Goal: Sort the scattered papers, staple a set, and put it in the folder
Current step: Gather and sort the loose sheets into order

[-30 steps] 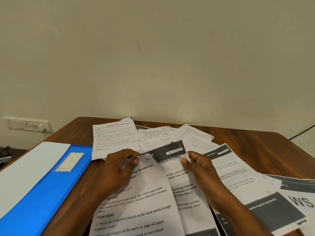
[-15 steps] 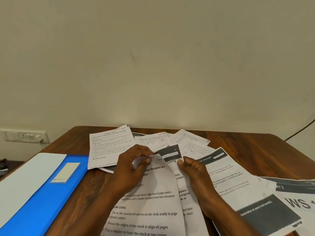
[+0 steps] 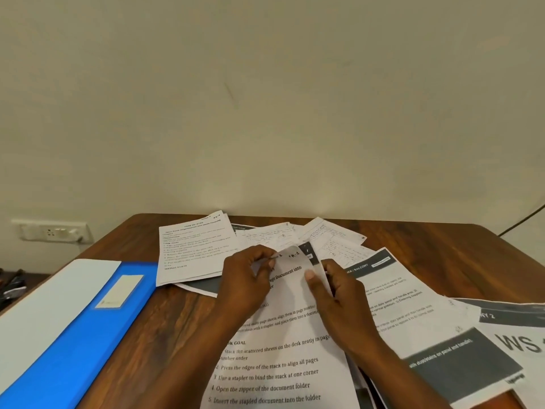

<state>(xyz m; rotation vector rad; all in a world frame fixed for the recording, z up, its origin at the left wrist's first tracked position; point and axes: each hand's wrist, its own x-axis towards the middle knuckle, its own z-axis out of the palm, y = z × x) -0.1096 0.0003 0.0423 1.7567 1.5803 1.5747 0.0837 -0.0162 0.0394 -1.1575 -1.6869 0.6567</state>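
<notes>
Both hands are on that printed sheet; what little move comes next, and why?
Probably lift the sheet clear of the pile. Left hand and right hand already pinch its curled top edge, and other papers lie beneath it.

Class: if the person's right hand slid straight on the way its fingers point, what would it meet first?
Probably the left hand, gripping the same task sheet: the right hand points left across it. Depth is unclear.
</notes>
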